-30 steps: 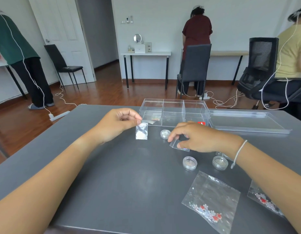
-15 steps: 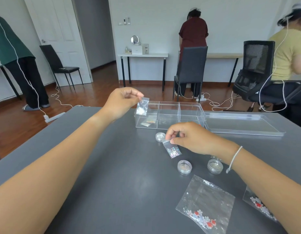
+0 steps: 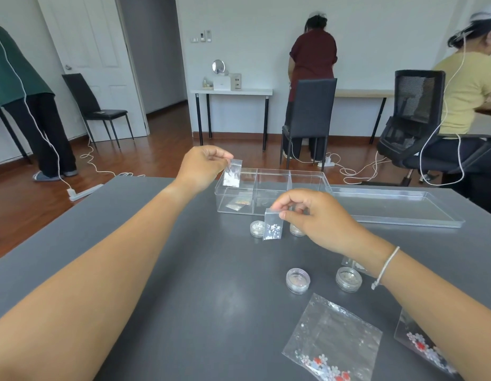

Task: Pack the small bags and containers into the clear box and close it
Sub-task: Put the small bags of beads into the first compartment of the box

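Two small clear zip bags are in the air, one per hand. Leftmost, the left hand (image 3: 204,166) reaches forward with the arm nearly straight, thumb and forefinger pinching the top strip of a tiny clear plastic bag of white bits (image 3: 232,174), which hangs over the near-left compartment of the clear plastic divided box (image 3: 272,192). Flat packets already lie below it in that compartment. Nearer the body, the right hand (image 3: 311,215) is bent at the wrist, fingertips pinching the top corner of a second small clear bag of pale sequins (image 3: 272,226), dangling just above the grey counter (image 3: 156,270). Round clear lidded pots (image 3: 297,280) sit near and below this hand, and larger flat bags with red and white flowers (image 3: 332,342) lie closer to the body. Right of the hands lies the box's clear lid (image 3: 395,207), off. These bags look feather-light, limp and slick; the stiffer sealed top edge seems the surest hold.
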Motion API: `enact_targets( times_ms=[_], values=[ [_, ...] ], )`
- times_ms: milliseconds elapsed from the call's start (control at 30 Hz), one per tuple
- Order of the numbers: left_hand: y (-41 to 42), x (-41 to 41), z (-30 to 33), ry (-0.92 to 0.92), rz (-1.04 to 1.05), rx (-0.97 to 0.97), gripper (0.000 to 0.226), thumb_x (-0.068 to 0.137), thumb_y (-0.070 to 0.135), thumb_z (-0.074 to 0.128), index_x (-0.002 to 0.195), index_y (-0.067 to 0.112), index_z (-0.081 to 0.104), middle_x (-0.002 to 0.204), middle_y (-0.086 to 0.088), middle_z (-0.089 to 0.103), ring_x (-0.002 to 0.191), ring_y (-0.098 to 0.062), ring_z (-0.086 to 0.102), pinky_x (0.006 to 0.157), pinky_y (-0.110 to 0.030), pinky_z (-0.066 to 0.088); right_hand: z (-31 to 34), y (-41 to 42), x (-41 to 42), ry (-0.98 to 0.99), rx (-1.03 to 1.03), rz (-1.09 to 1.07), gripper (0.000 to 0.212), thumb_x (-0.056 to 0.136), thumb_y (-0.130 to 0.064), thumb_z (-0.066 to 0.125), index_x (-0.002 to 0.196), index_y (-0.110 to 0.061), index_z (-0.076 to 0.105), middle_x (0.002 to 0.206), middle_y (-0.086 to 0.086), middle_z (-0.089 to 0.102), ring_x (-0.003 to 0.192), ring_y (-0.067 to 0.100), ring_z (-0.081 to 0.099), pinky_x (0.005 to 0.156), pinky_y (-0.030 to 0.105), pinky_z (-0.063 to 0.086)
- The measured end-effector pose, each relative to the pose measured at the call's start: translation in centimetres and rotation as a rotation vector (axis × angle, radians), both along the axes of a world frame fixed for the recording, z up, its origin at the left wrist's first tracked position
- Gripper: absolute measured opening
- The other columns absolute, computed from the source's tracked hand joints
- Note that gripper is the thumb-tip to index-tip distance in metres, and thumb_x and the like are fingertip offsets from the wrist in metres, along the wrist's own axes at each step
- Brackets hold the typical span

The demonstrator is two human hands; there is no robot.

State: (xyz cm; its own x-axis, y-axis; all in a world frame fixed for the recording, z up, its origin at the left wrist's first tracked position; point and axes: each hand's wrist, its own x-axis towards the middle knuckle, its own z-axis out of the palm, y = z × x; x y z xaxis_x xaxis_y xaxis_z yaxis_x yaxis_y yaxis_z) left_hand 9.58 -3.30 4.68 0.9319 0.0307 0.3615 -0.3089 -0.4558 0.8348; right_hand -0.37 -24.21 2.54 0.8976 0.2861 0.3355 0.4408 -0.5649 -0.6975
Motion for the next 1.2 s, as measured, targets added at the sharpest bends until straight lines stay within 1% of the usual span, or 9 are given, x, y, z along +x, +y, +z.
enact_targets(
  times_ms=[167, 300, 433, 600, 700, 833, 967, 1100, 1200],
  values=[
    [0.1, 0.1, -0.6, 0.116, -0.048, 0.209, 0.011, 0.080, 0.013, 0.064, 0.080, 0.021, 0.071, 0.078, 0.007, 0.067, 0.076, -0.003, 0.059, 0.063, -0.008, 0.038, 0.0, -0.1, 0.0, -0.042, 0.056, -0.013, 0.035, 0.084, -0.007, 0.059, 0.071, -0.039, 0.061, 0.070, -0.017, 0.059, 0.046, 0.006, 0.044, 0.048, 0.007, 0.039],
    [0.2, 0.3, 0.2, 0.143, -0.081, 0.367, 0.015, 0.079, 0.014, 0.064, 0.073, 0.026, 0.070, 0.068, 0.015, 0.063, 0.066, -0.001, 0.056, 0.058, -0.012, 0.038, 0.1, -0.2, 0.2, -0.077, 0.048, -0.043, 0.036, 0.083, -0.007, 0.059, 0.072, -0.041, 0.060, 0.077, -0.017, 0.061, 0.062, 0.027, 0.052, 0.055, 0.012, 0.041],
    [-0.1, 0.2, 1.0, 0.147, -0.113, 0.564, 0.016, 0.078, 0.011, 0.061, 0.079, 0.020, 0.073, 0.067, 0.016, 0.062, 0.062, 0.002, 0.054, 0.055, -0.013, 0.037, 0.0, -0.3, 0.3, -0.084, 0.017, -0.030, 0.037, 0.083, -0.007, 0.059, 0.072, -0.042, 0.059, 0.076, -0.016, 0.059, 0.053, 0.017, 0.044, 0.054, 0.011, 0.040],
    [-0.6, 0.2, 1.5, 0.147, -0.093, 0.755, 0.020, 0.076, 0.009, 0.052, 0.072, 0.017, 0.070, 0.075, 0.002, 0.058, 0.067, -0.019, 0.048, 0.076, -0.034, 0.051, 0.1, -0.4, 0.2, -0.072, -0.004, -0.023, 0.038, 0.083, -0.007, 0.059, 0.071, -0.043, 0.058, 0.075, -0.018, 0.058, 0.060, 0.018, 0.046, 0.059, 0.019, 0.041],
    [-0.7, -0.1, 1.4, 0.139, -0.060, 0.829, 0.017, 0.076, 0.010, 0.049, 0.067, 0.022, 0.057, 0.077, 0.000, 0.052, 0.071, -0.019, 0.042, 0.084, -0.041, 0.052, 0.0, -0.4, 0.1, -0.075, -0.005, -0.023, 0.039, 0.083, -0.006, 0.059, 0.071, -0.044, 0.058, 0.075, -0.018, 0.058, 0.063, 0.028, 0.049, 0.060, 0.021, 0.042],
    [-0.5, -0.8, 1.1, 0.091, -0.028, 0.778, 0.022, 0.081, 0.016, 0.050, 0.081, 0.014, 0.071, 0.099, -0.004, 0.070, 0.091, -0.026, 0.060, 0.084, -0.036, 0.051, 0.0, -0.4, 0.2, -0.077, 0.010, -0.034, 0.039, 0.083, -0.006, 0.058, 0.072, -0.044, 0.058, 0.076, -0.017, 0.059, 0.074, 0.038, 0.055, 0.064, 0.027, 0.045],
    [0.7, -1.7, 0.1, -0.052, -0.009, 0.640, 0.023, 0.084, 0.022, 0.053, 0.099, 0.020, 0.071, 0.112, 0.001, 0.065, 0.101, -0.020, 0.057, 0.083, -0.030, 0.045, 0.5, -0.1, 0.9, -0.081, 0.051, -0.057, 0.034, 0.084, -0.006, 0.058, 0.074, -0.039, 0.060, 0.077, -0.016, 0.060, 0.075, 0.036, 0.056, 0.064, 0.021, 0.045],
    [2.2, -2.3, -1.6, -0.077, -0.079, 0.512, 0.030, 0.085, 0.028, 0.059, 0.112, 0.017, 0.065, 0.123, -0.001, 0.059, 0.110, -0.016, 0.053, 0.097, -0.025, 0.037, 2.1, 0.8, 2.0, -0.116, 0.145, -0.076, 0.019, 0.083, -0.004, 0.059, 0.085, -0.021, 0.067, 0.072, -0.012, 0.059, 0.051, -0.002, 0.048, 0.049, 0.002, 0.036],
    [3.1, -2.5, -2.7, -0.007, -0.131, 0.437, 0.041, 0.083, 0.035, 0.061, 0.122, 0.022, 0.058, 0.133, 0.005, 0.050, 0.103, -0.010, 0.049, 0.091, -0.017, 0.031, 3.5, 1.9, 3.5, -0.138, 0.126, -0.111, 0.018, 0.082, -0.006, 0.059, 0.083, -0.022, 0.066, 0.068, -0.015, 0.057, 0.046, -0.011, 0.046, 0.047, 0.001, 0.033]
  ],
)
